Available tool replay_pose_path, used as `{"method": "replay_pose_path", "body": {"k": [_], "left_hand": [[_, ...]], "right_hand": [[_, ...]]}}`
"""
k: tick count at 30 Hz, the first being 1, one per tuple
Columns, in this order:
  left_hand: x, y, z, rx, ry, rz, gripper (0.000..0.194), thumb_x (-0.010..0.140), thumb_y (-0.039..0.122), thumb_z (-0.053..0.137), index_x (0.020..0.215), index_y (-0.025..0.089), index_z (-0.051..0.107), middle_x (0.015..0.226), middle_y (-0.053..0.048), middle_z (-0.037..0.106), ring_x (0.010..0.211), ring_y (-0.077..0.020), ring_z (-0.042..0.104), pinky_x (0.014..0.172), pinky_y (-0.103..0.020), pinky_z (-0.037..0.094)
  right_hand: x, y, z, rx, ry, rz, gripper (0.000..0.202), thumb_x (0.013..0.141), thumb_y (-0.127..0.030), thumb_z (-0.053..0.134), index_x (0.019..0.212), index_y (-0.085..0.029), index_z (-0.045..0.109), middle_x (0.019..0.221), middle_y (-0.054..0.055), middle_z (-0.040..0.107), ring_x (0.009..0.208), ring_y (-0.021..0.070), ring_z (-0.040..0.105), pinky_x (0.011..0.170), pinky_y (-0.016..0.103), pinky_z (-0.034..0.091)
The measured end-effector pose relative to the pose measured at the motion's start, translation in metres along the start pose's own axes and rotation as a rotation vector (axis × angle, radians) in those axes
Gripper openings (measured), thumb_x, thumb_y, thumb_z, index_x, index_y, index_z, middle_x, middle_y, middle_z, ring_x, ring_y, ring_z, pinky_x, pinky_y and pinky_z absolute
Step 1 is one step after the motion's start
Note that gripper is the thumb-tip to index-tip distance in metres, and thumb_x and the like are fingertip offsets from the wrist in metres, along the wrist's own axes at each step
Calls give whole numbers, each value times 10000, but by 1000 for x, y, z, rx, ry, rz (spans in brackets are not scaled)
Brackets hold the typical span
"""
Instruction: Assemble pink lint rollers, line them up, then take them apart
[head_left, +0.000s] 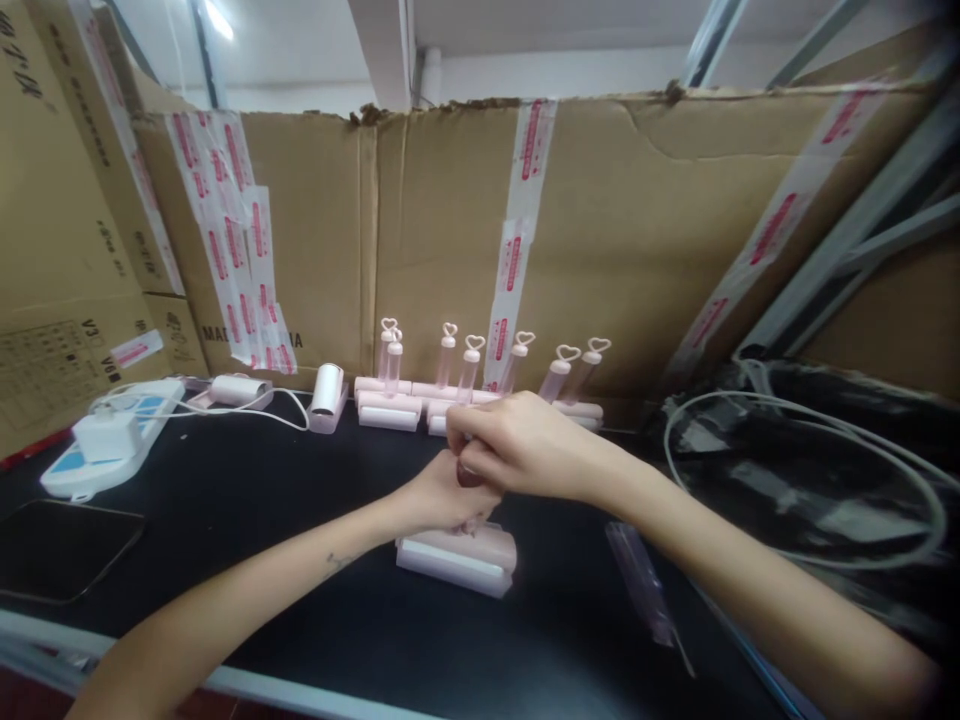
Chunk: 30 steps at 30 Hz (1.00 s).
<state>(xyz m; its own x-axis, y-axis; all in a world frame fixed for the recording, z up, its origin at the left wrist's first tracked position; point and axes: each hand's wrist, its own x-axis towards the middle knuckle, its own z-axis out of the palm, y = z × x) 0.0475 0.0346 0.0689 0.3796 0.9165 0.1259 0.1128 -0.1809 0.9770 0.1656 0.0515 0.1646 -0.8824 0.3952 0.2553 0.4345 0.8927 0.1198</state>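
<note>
My left hand (444,492) is closed just above a pale pink and white cylinder-shaped device (457,562) lying on the black tabletop. Over it my right hand (521,445) is closed too, its curled fingers meeting the left hand's. A small brownish-pink bit shows between the fingers; what they grip is mostly hidden. Behind the hands stands a row of similar pink devices, with upright translucent stems topped by heart-shaped loops, such as this heart-topped stem (469,370). The nearest one (390,411) at the row's left end has a white front.
A cardboard wall (442,240) with tape strips closes off the back. At left are a power strip (161,405) with a white plug (105,435), cables and a dark phone-like slab (64,550). A clear plastic sleeve (641,580) and a black bag (795,480) are at right.
</note>
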Motion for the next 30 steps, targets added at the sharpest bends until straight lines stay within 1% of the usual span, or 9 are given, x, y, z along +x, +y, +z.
{"method": "replay_pose_path", "body": {"k": [4,9,12,15,19,22,25,28,30], "left_hand": [[0,-1,1,-2,26,32,271,648,88,483,421,192,376,339,74,382,325,-54,375,357,-180,305],[-2,-2,2,19,85,88,300,606,53,500,403,196,332,327,82,354,325,-47,333,349,-181,255],[-4,2,4,40,100,123,325,577,34,505,388,202,301,322,80,331,336,-52,323,354,-191,236],[-7,7,5,40,125,156,311,570,5,492,410,202,312,344,78,323,378,-65,346,381,-195,257],[-7,8,6,6,164,208,267,522,-56,503,495,178,377,468,66,407,526,-83,435,470,-181,327],[-7,5,7,-30,164,218,244,523,-42,518,520,171,399,494,55,434,520,-83,440,448,-182,309],[-7,1,7,-83,116,194,251,602,55,523,502,197,342,393,75,350,363,-59,346,364,-192,247],[-6,-3,9,-143,82,179,194,649,130,507,572,209,347,352,106,293,279,-52,288,326,-190,239],[-5,-5,10,-176,89,184,149,648,145,504,633,208,369,351,120,290,264,-52,280,322,-187,249]], "right_hand": [[0,0,4,-101,-7,24,75,705,-162,444,689,-193,510,556,14,611,476,135,490,474,242,199],[2,-14,3,-277,-11,73,93,714,-150,442,646,-189,492,521,10,574,434,121,421,466,259,124],[2,-23,0,-312,-15,108,112,734,-131,440,658,-179,506,549,12,600,449,117,437,478,268,108],[1,-29,-2,-348,-45,142,118,758,-141,446,676,-172,525,586,24,627,477,127,477,481,269,109],[2,-36,0,-372,-65,183,137,787,-149,444,704,-166,551,618,45,647,521,151,522,487,273,113],[2,-38,1,-293,-14,225,155,788,-149,439,707,-157,571,651,71,652,551,167,537,500,280,123],[-2,-31,-1,-156,29,238,151,775,-153,445,800,-163,594,654,42,638,568,156,536,500,251,199],[-8,-18,-1,198,73,244,228,792,-225,483,995,-176,574,591,-31,575,507,124,488,489,215,298],[-10,-12,4,435,137,257,230,807,-330,533,961,-173,600,643,-20,589,533,124,507,513,221,368]]}}
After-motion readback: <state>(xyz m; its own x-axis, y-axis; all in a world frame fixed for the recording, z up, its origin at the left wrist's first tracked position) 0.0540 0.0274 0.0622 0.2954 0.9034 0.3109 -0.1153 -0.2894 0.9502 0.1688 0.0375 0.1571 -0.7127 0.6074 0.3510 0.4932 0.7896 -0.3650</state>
